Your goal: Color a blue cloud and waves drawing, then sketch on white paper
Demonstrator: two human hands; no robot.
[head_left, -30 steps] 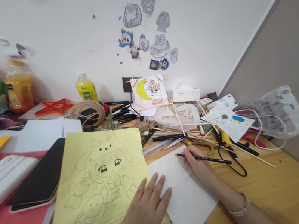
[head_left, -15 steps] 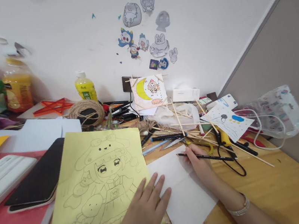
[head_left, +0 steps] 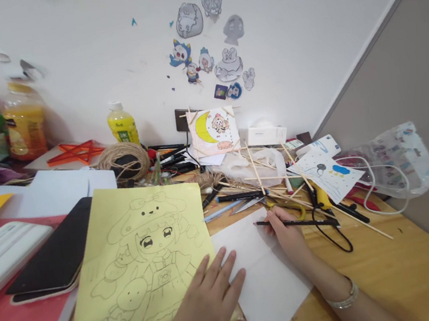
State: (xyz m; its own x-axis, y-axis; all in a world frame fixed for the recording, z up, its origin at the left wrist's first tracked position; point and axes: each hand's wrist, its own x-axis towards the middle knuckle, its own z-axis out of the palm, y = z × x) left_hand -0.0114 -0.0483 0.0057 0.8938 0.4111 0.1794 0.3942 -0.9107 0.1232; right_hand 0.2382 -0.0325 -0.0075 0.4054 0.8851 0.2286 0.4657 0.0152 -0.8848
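Observation:
My right hand (head_left: 287, 233) grips a black pencil (head_left: 309, 222), its tip at the upper part of a white sheet of paper (head_left: 271, 287). No clear marks show on that sheet. With fingers spread, my left hand (head_left: 216, 298) lies flat across the right edge of a yellow sheet (head_left: 101, 243) and the left edge of the white one. The yellow sheet carries a line drawing of a character in a big animal hat, holding a plush toy. Part of the drawing's lower right is hidden under my left hand.
Scissors with yellow handles (head_left: 287, 208), thin wooden sticks (head_left: 256, 167) and pens crowd the table beyond the white sheet. A black tablet (head_left: 52, 251) and a white case (head_left: 6, 258) lie at left. Behind stand a twine roll (head_left: 125, 161) and two bottles (head_left: 122, 123).
The pencil in my right hand has shifted very slightly, its back end a little to the right. My left hand and both sheets stay put.

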